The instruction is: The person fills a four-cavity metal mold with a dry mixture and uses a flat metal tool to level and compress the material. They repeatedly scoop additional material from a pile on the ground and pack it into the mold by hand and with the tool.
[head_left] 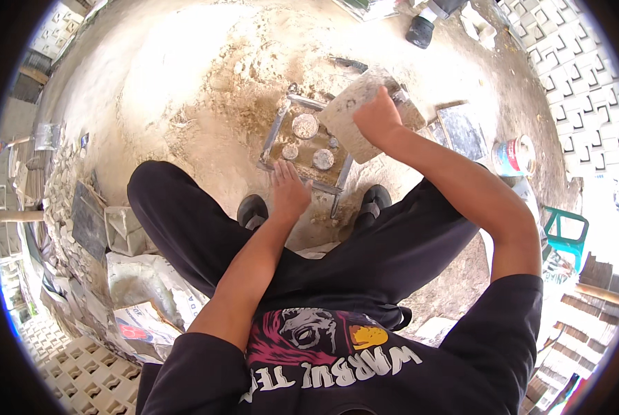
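On the dusty ground before me lies a squarish metal frame (275, 133), with round, grey-white crusted lumps (305, 126) of different sizes inside it. My left hand (290, 188) rests at the frame's near left edge, its fingers stretched out and holding nothing. Over the frame's right side, my right hand (379, 123) is closed on a flat, greyish rectangular plate (347, 114), which is tilted and hides that part of the frame. What the fingers grip on the plate is partly hidden by the hand itself.
A dark flat panel (463, 131) and a paint can (515, 156) stand to the right, with a green plastic stool (565, 232) beyond. Patterned pale blocks (565, 76) line the far right. Rubble (67, 228), a grey box-shaped block (126, 232) and paper sacks (147, 321) lie left.
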The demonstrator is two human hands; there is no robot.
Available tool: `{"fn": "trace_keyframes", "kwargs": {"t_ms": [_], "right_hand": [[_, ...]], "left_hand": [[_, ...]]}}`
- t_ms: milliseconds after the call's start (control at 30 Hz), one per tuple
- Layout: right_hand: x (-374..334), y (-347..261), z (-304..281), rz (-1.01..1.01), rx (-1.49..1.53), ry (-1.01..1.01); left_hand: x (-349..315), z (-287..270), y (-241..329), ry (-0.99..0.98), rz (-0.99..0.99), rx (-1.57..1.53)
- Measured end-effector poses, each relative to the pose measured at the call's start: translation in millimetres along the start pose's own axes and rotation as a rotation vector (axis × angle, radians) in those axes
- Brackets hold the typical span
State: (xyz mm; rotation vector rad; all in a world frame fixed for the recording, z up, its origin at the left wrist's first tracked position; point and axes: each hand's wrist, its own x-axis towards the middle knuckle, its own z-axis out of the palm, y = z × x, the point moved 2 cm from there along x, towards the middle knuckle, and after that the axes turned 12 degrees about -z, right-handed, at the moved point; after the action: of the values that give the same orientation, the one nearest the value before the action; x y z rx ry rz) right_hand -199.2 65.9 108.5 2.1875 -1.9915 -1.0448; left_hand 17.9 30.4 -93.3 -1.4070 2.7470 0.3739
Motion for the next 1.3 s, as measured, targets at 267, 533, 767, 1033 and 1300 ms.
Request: {"fn": "trace_keyframes", "kwargs": {"t_ms": [267,533,767,1033,1300], "right_hand": [[-3.0,18.8,13.5,0.130,0.319,-0.034],[-3.5,25.5,28.6,0.187,0.346,-0.041],[11.9,53.3,35.2,0.300,0.394,0.007],[29.8,68.3,38.8,0.349,0.520,-0.002],[24.6,73.7,40.6,0.387,0.577,-0.031]], "left_hand": [[-15.8,1.4,76.1,-0.298,0.048,-0.030],[10.2,-31.5,79.5,-0.522,0.153,-0.112],[56.2,-25.1,14.2,-0.171,0.636,-0.028],[110.5,-10.8,1.9,0.162,0.337,-0.129],[110.0,-12.7,14.3,0.139,0.440,-0.150]]}}
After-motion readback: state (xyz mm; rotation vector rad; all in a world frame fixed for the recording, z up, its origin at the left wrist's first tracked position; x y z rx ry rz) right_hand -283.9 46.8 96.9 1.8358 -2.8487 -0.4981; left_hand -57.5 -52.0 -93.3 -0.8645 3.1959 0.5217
